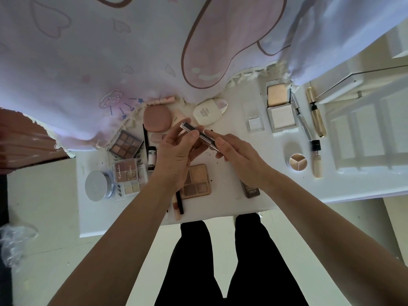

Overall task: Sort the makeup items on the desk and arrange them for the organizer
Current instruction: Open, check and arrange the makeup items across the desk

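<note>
Head view looks straight down: black trouser legs (231, 261) nearest, then two bare forearms reaching over a white desk (220, 204). Under the arms lie a tan eyeshadow palette (197, 178), a brown tube (250, 188) and thin pencils (179, 202) at the desk's near edge. Above the desk, between both hands, is a slim stick (199, 136), dark with silvery edges and a square-cut end, tilted from upper left to lower right. The left hand (176, 160) has thumb and fingers pinched on its upper part; the right hand (239, 154) has fingers closed on its lower end. Left of the hands sit a round jar (97, 185) and two more palettes (125, 143). Right of them lie a round compact (297, 162), square powder compacts (280, 109), and a gold tube (315, 115). Farther off rest a pink puff (157, 117), a white bottle (209, 111) and a printed cloth (110, 51).
</note>
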`<state>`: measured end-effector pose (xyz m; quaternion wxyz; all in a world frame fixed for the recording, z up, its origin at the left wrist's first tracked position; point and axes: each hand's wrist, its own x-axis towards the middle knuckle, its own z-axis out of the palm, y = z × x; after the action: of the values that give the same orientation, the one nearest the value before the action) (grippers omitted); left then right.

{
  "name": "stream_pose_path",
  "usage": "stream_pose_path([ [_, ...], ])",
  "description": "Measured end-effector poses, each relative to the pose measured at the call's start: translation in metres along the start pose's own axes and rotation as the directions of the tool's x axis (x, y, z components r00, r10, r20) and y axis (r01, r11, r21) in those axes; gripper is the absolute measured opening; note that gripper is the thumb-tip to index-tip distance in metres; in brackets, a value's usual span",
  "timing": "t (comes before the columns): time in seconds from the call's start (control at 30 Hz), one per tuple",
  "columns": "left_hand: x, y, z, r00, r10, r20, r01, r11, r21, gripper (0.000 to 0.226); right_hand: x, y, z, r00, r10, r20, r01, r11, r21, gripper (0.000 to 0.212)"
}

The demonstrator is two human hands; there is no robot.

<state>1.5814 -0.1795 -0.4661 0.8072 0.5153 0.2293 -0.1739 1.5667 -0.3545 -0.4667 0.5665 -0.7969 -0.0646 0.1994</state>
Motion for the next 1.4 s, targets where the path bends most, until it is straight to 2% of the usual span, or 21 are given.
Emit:
stream_pose_path([
  [0.07, 0.000, 0.000, 0.000, 1.000, 0.010, 0.003, -0.010, 0.999, 0.047, 0.055, 0.001, -0.003, 0.000, 0.999, 0.039, -0.013, -0.039, 0.999, 0.004, 0.035],
  [0.17, -0.002, 0.001, 0.001, 0.998, 0.022, 0.056, -0.028, 0.994, 0.106, 0.032, 0.001, -0.007, -0.004, 0.997, 0.057, -0.043, -0.056, 0.998, 0.019, 0.038],
  [0.23, -0.003, 0.003, 0.003, 0.997, 0.015, 0.081, -0.024, 0.994, 0.111, 0.029, 0.001, -0.006, -0.007, 0.997, 0.067, -0.038, -0.067, 0.998, 0.015, 0.042],
  [0.33, -0.001, 0.008, 0.003, 0.999, -0.023, 0.040, 0.020, 0.996, 0.090, 0.017, 0.003, -0.003, -0.010, 0.989, 0.145, -0.027, -0.140, 0.981, 0.133, 0.052],
  [0.43, 0.001, 0.010, 0.006, 0.996, -0.087, -0.019, 0.088, 0.993, 0.083, 0.029, 0.006, -0.002, -0.011, 0.966, 0.253, -0.057, -0.218, 0.911, 0.350, 0.048],
  [0.57, 0.002, 0.015, 0.003, 0.987, -0.157, -0.029, 0.157, 0.988, -0.001, 0.050, 0.006, 0.005, -0.011, 0.943, 0.321, -0.089, -0.264, 0.882, 0.390, 0.038],
  [0.7, 0.003, 0.010, 0.002, 0.986, -0.162, -0.043, 0.162, 0.987, -0.005, 0.036, 0.003, 0.013, -0.008, 0.937, 0.340, -0.073, -0.279, 0.860, 0.426, 0.037],
  [0.8, 0.004, 0.006, 0.001, 0.981, -0.194, -0.025, 0.193, 0.981, -0.028, 0.030, 0.000, 0.016, -0.007, 0.931, 0.356, -0.077, -0.267, 0.811, 0.521, 0.036],
  [0.87, 0.006, 0.003, -0.004, 0.981, -0.194, -0.014, 0.194, 0.980, -0.043, 0.028, -0.002, 0.019, -0.008, 0.928, 0.352, -0.118, -0.271, 0.859, 0.434, 0.033],
  [0.93, 0.010, -0.001, -0.009, 0.981, -0.192, -0.019, 0.192, 0.981, -0.027, 0.033, -0.005, 0.025, -0.009, 0.930, 0.299, -0.212, -0.274, 0.952, 0.139, 0.037],
  [1.0, 0.012, -0.003, -0.011, 0.984, -0.176, -0.029, 0.176, 0.984, 0.016, 0.035, -0.010, 0.035, -0.010, 0.924, 0.218, -0.314, -0.275, 0.949, -0.153, 0.037],
  [1.07, 0.014, -0.004, -0.011, 0.987, -0.156, -0.048, 0.159, 0.986, 0.050, 0.034, -0.018, 0.044, -0.010, 0.899, 0.183, -0.399, -0.320, 0.895, -0.310, 0.033],
  [1.13, 0.016, -0.005, -0.014, 0.986, -0.149, -0.070, 0.153, 0.986, 0.067, 0.034, -0.026, 0.050, -0.010, 0.884, 0.237, -0.404, -0.401, 0.827, -0.393, 0.051],
  [1.2, 0.017, -0.005, -0.015, 0.985, -0.149, -0.084, 0.155, 0.985, 0.072, 0.035, -0.033, 0.054, -0.005, 0.880, 0.324, -0.347, -0.450, 0.802, -0.393, 0.063],
  [1.4, 0.019, -0.005, -0.012, 0.988, -0.128, -0.085, 0.136, 0.986, 0.092, 0.034, -0.041, 0.056, 0.014, 0.920, 0.291, -0.261, -0.375, 0.847, -0.376, 0.060],
])
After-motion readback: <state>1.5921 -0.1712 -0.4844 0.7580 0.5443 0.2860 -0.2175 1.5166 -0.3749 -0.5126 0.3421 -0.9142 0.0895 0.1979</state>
